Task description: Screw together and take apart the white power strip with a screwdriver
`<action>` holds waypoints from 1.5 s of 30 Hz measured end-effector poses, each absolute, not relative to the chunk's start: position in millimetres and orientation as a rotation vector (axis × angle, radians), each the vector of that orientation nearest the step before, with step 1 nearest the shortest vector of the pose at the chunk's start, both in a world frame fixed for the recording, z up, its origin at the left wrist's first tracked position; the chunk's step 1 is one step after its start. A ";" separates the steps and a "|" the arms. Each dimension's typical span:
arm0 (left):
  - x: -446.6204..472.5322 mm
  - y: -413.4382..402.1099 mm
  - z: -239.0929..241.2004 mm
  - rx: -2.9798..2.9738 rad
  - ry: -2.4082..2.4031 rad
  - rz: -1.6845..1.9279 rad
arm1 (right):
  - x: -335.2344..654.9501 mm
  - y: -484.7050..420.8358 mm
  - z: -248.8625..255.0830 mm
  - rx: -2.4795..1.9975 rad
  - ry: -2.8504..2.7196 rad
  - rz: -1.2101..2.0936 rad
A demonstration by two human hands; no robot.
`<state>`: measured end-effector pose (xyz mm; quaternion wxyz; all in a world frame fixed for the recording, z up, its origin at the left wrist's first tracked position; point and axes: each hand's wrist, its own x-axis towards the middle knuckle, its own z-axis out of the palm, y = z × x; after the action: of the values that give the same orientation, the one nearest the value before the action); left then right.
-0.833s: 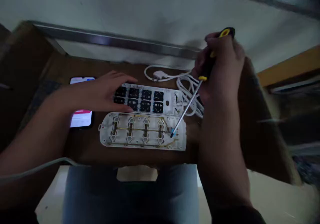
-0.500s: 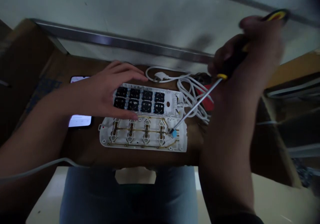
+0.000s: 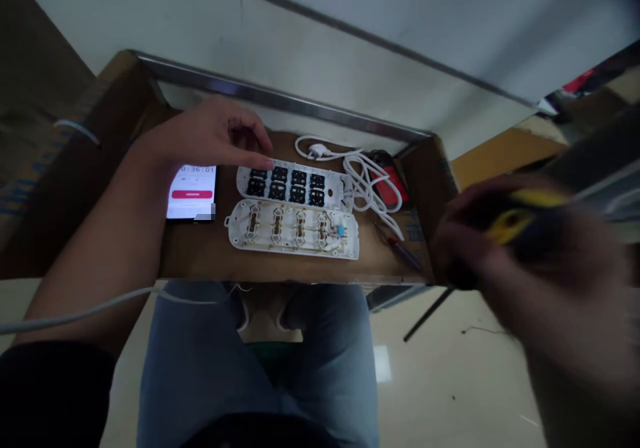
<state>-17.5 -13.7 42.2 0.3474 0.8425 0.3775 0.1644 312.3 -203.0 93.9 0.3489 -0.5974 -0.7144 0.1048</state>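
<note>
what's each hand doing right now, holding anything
Left hand: open, loosely curled at the socket panel; contact cannot be told.
Right hand: closed around a screwdriver, clear of the panel.

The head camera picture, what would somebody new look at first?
Probably the glowing phone, at the left in the brown cardboard box. Next, in the middle, the white socket half of an opened power strip, with the other white half just below. At the right, the blurry right hand gripping a screwdriver may catch the eye too.
</note>
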 end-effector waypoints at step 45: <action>-10.0 -15.2 30.3 2.164 0.778 -0.209 | 324.6 -214.8 -24.3 -1.220 -2.791 -0.524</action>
<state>-10.0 -15.2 30.3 0.4042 0.8573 0.3080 -0.0828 324.6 -214.8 -24.3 0.0254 -0.3944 -0.9028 -0.1696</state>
